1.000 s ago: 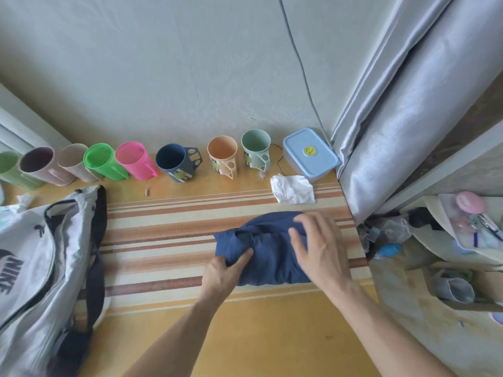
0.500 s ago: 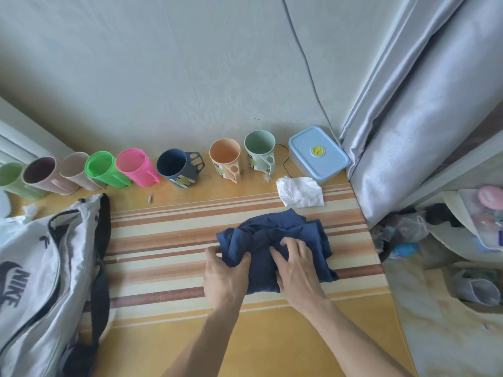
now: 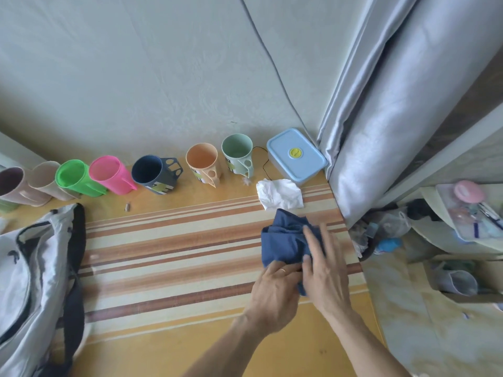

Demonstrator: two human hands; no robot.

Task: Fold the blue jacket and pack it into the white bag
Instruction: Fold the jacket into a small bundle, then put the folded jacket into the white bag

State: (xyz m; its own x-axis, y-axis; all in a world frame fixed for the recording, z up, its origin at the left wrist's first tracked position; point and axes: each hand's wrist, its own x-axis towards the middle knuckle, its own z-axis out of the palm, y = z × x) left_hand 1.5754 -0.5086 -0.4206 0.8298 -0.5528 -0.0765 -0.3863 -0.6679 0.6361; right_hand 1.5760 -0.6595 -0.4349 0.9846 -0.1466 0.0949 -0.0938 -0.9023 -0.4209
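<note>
Because it is soft cloth, the blue jacket [image 3: 283,246] will likely handle as a light, limp bundle that slumps and springs open wherever it is not pinned. It lies bunched into a small wad on the striped mat [image 3: 168,254] near the right edge of the surface [image 3: 190,349], just beside a crumpled white tissue [image 3: 280,195]. The left hand [image 3: 275,292] pinches the near edge of the fabric between thumb and fingers; the right hand [image 3: 326,270] lies spread over the top with fingers extended, pressing it down, though motion blur makes its exact grip hard to judge. A safe hold would be both hands clamped around the whole wad, one under the folded edge, so no layer slips loose. The white bag [image 3: 30,281] sits open well apart at the far left.
</note>
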